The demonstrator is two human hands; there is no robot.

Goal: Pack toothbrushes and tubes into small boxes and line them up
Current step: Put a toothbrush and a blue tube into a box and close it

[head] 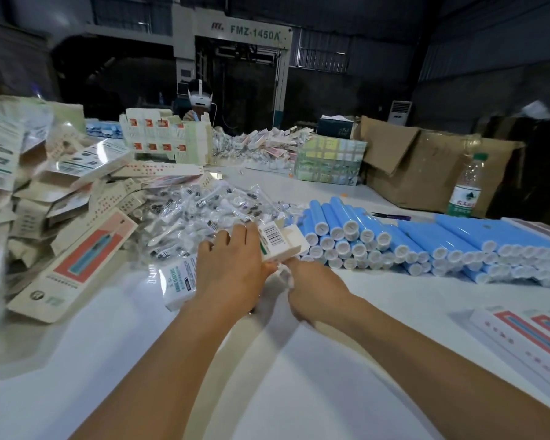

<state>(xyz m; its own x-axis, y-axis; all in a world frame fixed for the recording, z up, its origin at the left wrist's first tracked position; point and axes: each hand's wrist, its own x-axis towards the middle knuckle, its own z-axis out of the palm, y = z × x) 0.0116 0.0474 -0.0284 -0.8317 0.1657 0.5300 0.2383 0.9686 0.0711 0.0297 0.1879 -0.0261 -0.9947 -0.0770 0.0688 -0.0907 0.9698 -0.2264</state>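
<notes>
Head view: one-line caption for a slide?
Both hands, left hand and right hand, hold a small box between wrapped toothbrushes and blue tubes.

Right hand (318,290) fingertips hidden, blurred.

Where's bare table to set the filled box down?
Free: the white table near the edge, between the flat cartons and the finished boxes. Crowded: the toothbrush pile and blue tubes beyond both hands.
</notes>
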